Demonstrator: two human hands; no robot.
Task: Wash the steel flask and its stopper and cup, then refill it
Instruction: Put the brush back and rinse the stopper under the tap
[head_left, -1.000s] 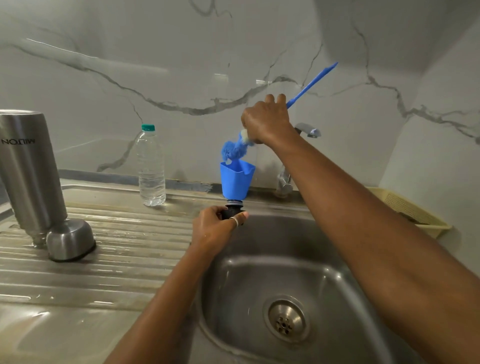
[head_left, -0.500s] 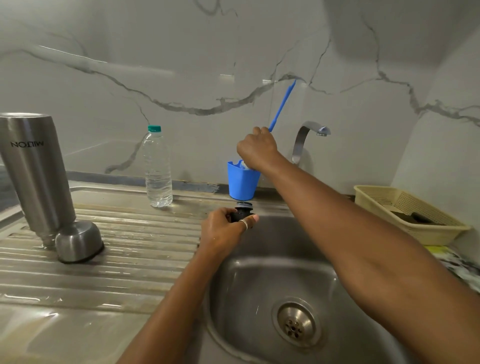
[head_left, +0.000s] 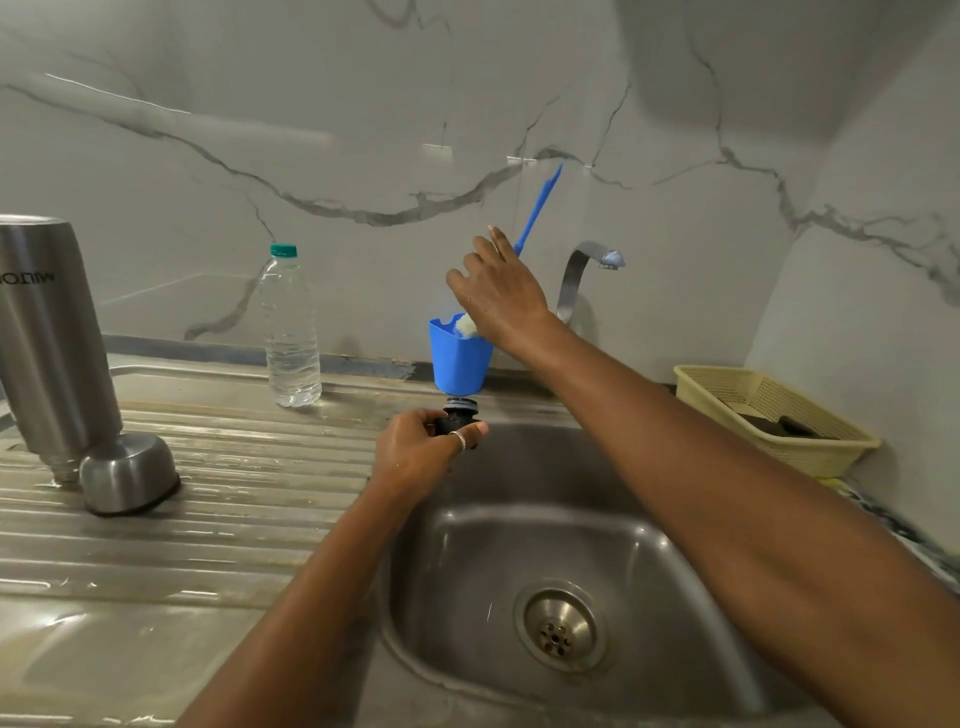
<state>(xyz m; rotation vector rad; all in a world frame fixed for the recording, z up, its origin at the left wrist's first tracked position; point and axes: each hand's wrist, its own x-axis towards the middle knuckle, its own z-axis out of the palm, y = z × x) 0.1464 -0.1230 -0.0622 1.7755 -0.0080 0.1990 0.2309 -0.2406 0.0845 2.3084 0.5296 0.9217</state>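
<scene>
The steel flask (head_left: 49, 332) stands upside down on the drainboard at the far left. Its steel cup (head_left: 127, 470) lies mouth down beside it. My left hand (head_left: 421, 452) grips the black stopper (head_left: 460, 413) at the sink's back rim. Just behind it a blue holder (head_left: 460, 358) stands with the blue bottle brush (head_left: 535, 213) in it, handle leaning up toward the wall. My right hand (head_left: 498, 291) hovers over the holder with fingers spread, just off the brush handle.
A clear water bottle (head_left: 291, 327) with a green cap stands at the back of the drainboard. The tap (head_left: 587, 270) arches over the sink basin (head_left: 519, 545). A yellow basket (head_left: 769, 415) sits on the right counter by the wall.
My right hand lowered the brush head into the blue holder and let go of the handle, fingers opening. My left hand kept hold of the stopper.
</scene>
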